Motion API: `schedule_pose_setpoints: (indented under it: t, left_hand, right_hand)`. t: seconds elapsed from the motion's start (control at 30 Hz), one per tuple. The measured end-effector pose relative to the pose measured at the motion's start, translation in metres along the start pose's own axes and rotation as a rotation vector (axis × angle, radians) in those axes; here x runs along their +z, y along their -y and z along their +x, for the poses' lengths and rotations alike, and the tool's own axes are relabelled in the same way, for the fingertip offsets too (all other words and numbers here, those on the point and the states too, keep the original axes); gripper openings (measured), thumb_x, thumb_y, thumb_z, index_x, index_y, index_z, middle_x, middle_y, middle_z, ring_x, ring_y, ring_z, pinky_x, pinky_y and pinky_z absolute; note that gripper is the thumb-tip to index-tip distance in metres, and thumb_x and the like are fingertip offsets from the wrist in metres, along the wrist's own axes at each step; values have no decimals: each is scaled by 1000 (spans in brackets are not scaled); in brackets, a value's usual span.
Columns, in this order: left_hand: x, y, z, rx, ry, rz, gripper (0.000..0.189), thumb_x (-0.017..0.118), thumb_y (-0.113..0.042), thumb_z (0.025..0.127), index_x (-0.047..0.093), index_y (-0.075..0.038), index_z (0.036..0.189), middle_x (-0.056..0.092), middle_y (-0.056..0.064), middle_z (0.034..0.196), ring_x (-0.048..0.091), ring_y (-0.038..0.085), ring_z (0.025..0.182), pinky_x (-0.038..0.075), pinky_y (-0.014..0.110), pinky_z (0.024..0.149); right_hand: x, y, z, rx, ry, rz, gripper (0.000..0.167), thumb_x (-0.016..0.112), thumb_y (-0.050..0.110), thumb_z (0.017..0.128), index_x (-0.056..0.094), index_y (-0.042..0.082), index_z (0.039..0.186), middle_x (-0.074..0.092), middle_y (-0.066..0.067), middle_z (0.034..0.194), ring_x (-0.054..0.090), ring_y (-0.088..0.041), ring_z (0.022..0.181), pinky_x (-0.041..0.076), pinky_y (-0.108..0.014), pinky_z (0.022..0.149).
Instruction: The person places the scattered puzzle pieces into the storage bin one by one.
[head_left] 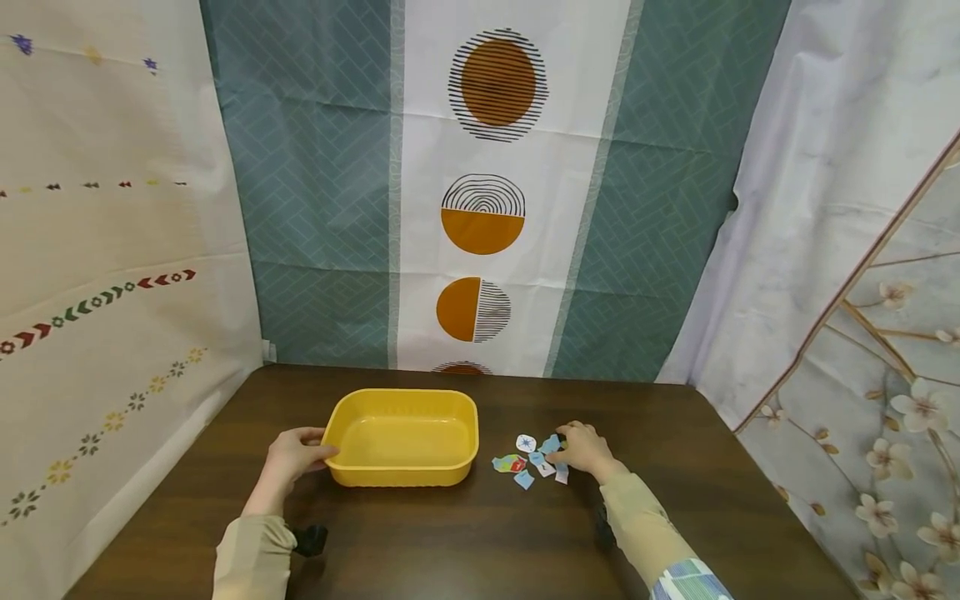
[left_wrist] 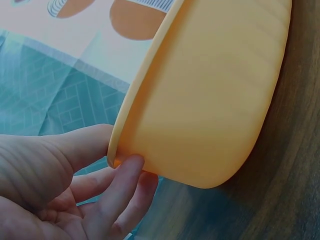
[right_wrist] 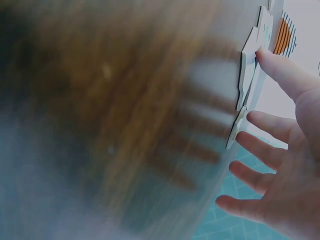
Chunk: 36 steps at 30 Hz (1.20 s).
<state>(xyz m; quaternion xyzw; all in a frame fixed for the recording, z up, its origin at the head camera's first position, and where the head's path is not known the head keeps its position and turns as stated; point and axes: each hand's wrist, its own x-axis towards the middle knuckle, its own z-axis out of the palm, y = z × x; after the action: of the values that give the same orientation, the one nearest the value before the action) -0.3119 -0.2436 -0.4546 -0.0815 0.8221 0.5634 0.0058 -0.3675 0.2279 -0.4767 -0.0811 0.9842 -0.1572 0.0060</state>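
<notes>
A shallow yellow plastic basin (head_left: 405, 477) sits on the brown table, left of the middle. My left hand (head_left: 295, 454) pinches its left edge; in the left wrist view the thumb lies on one side of the rim (left_wrist: 131, 107) and fingers on the other. Right of the basin lies a small cluster of flat cutout pieces, among them a white one with a blue star shape (head_left: 526, 443), a green and red one (head_left: 509, 463) and several light blue ones. My right hand (head_left: 583, 450) is over the cluster's right side, its fingers spread, the thumb touching a piece (right_wrist: 246, 70).
The dark wooden table (head_left: 450, 542) reaches back to a green and white patterned curtain (head_left: 322, 208). Pale cloths hang at the left (head_left: 112, 292) and right (head_left: 825, 250). Black wrist straps (head_left: 310, 540) show at both forearms.
</notes>
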Motion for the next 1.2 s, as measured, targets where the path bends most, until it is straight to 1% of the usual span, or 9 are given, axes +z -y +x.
schedule_pose_setpoints:
  t: [0.17, 0.33, 0.47, 0.6, 0.7, 0.83, 0.93, 1.03, 1.2]
  left_hand:
    - [1, 1, 1, 4, 17, -21, 52, 72, 1, 85, 49, 21, 128, 59, 38, 116, 71, 23, 82, 62, 36, 73]
    - [0, 0, 2, 9, 26, -28, 53, 73, -1, 85, 50, 21, 127, 60, 36, 113, 71, 22, 82, 62, 36, 74]
    - [-2, 0, 4, 10, 31, -18, 52, 72, -4, 85, 51, 19, 127, 61, 35, 113, 70, 21, 82, 62, 35, 74]
    - [-3, -1, 5, 10, 34, -18, 52, 72, -5, 86, 51, 20, 127, 61, 35, 114, 71, 24, 83, 62, 35, 74]
    - [-3, -1, 6, 18, 30, -13, 49, 69, -7, 89, 51, 20, 126, 61, 35, 114, 71, 24, 83, 62, 34, 73]
    - [-2, 0, 7, 28, 24, -8, 44, 64, -8, 93, 52, 20, 125, 60, 35, 114, 70, 20, 80, 62, 32, 71]
    - [-2, -1, 8, 22, 33, -17, 43, 63, -6, 93, 52, 20, 125, 60, 34, 112, 69, 19, 79, 62, 33, 71]
    - [-2, -2, 9, 8, 46, -23, 44, 63, -4, 92, 50, 21, 126, 61, 32, 108, 69, 21, 80, 62, 35, 73]
    - [-2, -2, 9, 0, 56, -23, 45, 65, -4, 91, 50, 21, 126, 62, 31, 108, 69, 21, 80, 62, 36, 73]
  right_hand:
    - [0, 0, -2, 3, 4, 18, 58, 79, 33, 81, 64, -1, 124, 53, -26, 134, 48, -48, 121, 45, -69, 92]
    - [0, -1, 0, 5, -16, 14, 57, 80, 34, 80, 65, -2, 121, 54, -25, 134, 49, -47, 121, 45, -68, 91]
    - [1, -1, 1, 7, -37, -11, 56, 80, 34, 79, 66, -2, 119, 54, -24, 134, 48, -46, 120, 45, -68, 90]
    - [-1, 0, 3, 21, -59, -31, 55, 80, 34, 79, 66, -2, 118, 53, -23, 135, 46, -46, 123, 42, -71, 94]
    - [-2, 2, 5, 23, -69, -46, 56, 80, 35, 80, 66, -2, 119, 52, -23, 136, 44, -47, 126, 39, -73, 96]
    - [-3, 5, 8, 12, -83, -79, 55, 80, 36, 80, 66, -1, 119, 52, -23, 136, 44, -46, 125, 40, -73, 95]
    - [-5, 9, 10, 11, -99, -98, 56, 79, 36, 81, 65, -1, 120, 52, -23, 135, 44, -46, 124, 40, -72, 95]
    - [-9, 18, 12, 21, -115, -99, 59, 78, 38, 82, 63, -2, 124, 50, -22, 138, 43, -46, 127, 39, -72, 97]
    - [-18, 41, 19, 1, -179, -47, 60, 77, 37, 83, 61, -2, 125, 49, -21, 140, 42, -45, 130, 39, -70, 99]
